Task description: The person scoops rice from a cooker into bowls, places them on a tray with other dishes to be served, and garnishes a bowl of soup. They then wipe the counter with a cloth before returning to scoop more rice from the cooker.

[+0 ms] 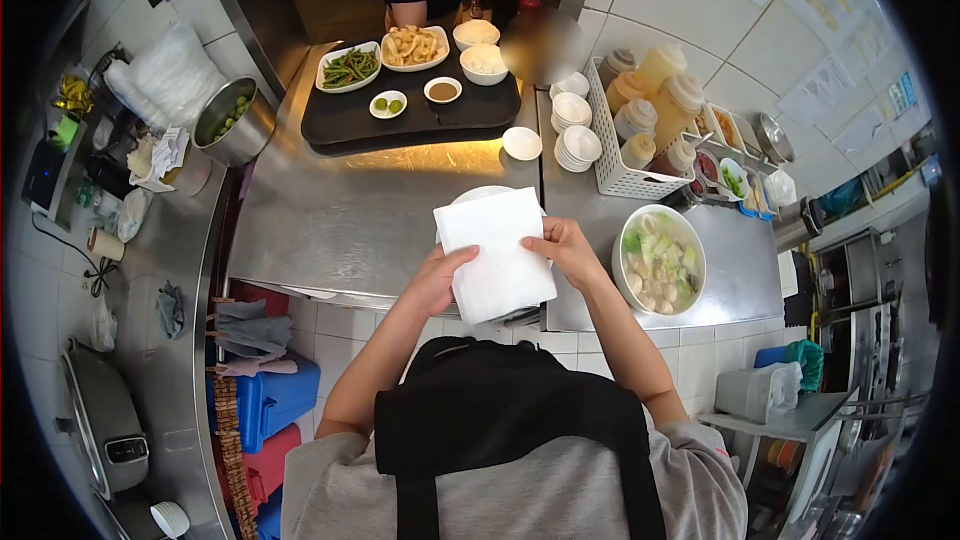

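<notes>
Both of my hands hold a white paper sheet [500,265] over the front edge of the steel counter. My left hand [438,275] grips its left side with the thumb on top. At the right side, my right hand [562,248] pinches the paper, thumb also on top. Behind the sheet a white plate [482,194] is partly hidden. To the right of my right hand stands a large white bowl of soup [660,260] with greens and pale pieces. A small white dish [521,143] lies beyond the paper.
A black tray [330,125] at the back holds green beans, fried food, two white bowls and small dishes. Stacked small bowls [578,145] and a white basket of sauce bottles [625,180] stand right. A steel pot [240,125] is at left. People stand beyond the opening.
</notes>
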A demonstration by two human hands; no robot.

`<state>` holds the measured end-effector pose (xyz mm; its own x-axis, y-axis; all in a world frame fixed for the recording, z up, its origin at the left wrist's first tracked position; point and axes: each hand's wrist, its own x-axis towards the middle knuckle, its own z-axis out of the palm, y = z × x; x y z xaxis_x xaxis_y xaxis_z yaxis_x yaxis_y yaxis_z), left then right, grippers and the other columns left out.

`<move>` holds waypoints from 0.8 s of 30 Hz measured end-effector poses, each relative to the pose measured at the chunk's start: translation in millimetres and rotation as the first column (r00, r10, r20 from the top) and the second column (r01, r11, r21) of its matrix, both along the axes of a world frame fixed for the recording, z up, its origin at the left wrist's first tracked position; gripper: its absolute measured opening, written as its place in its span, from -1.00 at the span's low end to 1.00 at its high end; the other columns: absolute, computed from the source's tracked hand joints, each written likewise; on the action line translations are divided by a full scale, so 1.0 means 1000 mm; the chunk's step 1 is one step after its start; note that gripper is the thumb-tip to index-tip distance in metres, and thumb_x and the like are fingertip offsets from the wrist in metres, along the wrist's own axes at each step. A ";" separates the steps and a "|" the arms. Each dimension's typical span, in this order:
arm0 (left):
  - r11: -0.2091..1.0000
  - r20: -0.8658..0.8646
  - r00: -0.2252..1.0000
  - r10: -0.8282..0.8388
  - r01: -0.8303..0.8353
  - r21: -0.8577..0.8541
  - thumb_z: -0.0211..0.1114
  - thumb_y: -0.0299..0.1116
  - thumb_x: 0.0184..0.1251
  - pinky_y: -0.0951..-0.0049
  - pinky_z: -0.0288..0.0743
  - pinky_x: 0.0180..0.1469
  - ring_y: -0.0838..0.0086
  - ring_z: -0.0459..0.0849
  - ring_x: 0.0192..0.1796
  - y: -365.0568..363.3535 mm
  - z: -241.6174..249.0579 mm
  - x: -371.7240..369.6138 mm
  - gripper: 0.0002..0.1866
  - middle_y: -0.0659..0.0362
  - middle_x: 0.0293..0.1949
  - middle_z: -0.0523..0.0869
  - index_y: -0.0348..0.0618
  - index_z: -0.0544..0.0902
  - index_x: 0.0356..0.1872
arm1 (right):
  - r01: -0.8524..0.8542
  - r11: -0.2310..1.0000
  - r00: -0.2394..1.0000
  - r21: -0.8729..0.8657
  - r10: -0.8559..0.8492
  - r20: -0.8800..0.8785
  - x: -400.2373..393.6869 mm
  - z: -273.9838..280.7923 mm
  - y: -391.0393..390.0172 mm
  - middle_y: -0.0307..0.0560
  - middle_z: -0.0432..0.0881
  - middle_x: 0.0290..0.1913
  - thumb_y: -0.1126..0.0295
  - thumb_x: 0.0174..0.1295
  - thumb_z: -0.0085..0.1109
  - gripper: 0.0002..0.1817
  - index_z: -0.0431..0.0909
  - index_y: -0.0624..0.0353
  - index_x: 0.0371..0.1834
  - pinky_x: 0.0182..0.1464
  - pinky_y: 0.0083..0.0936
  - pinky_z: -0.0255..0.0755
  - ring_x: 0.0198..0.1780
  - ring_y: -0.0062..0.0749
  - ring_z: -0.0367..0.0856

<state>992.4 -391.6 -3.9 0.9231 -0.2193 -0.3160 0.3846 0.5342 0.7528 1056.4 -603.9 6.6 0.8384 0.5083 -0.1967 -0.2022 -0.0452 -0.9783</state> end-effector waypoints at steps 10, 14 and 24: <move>0.913 0.025 0.986 -0.165 0.143 0.381 0.07 -0.59 0.22 0.46 0.50 -0.03 0.50 0.62 -0.08 0.022 -0.029 0.038 -0.75 0.14 -0.09 0.66 -0.23 0.59 -0.10 | 0.049 0.987 0.998 0.152 -0.040 -0.057 0.021 -0.022 -0.015 -0.22 0.65 -0.25 0.50 0.17 -0.10 -0.75 0.62 0.22 -0.22 -0.24 -0.64 0.43 -0.30 -0.57 0.57; 0.384 0.657 0.722 -0.215 -0.556 0.737 -0.06 -0.70 0.04 0.37 0.51 0.00 0.26 0.63 -0.01 0.028 -0.028 0.052 -0.62 0.01 0.02 0.61 -0.21 0.65 -0.19 | -0.024 0.980 0.980 -0.200 0.063 0.191 0.038 -0.026 -0.013 -0.14 0.66 -0.20 0.40 0.12 -0.05 -0.75 0.65 0.21 -0.32 -0.22 -0.46 0.46 -0.25 -0.34 0.61; -0.141 0.083 0.584 -0.807 -0.327 0.935 0.14 -0.02 0.22 -0.21 -0.20 0.35 -0.04 -0.15 0.46 -0.041 -0.032 0.022 -0.32 -0.03 0.44 -0.04 0.19 0.19 0.38 | 0.333 0.840 0.518 -0.429 0.217 0.828 0.013 0.046 -0.047 0.03 0.65 -0.32 0.47 0.04 0.14 -0.81 0.60 0.25 -0.26 -0.18 -0.41 0.50 -0.28 -0.21 0.65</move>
<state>1014.8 -432.6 -35.8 0.8458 -0.5331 -0.0191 -0.5089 -0.8172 0.2705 1069.9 -651.2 52.2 0.7584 0.5111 0.4046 0.6513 -0.5684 -0.5028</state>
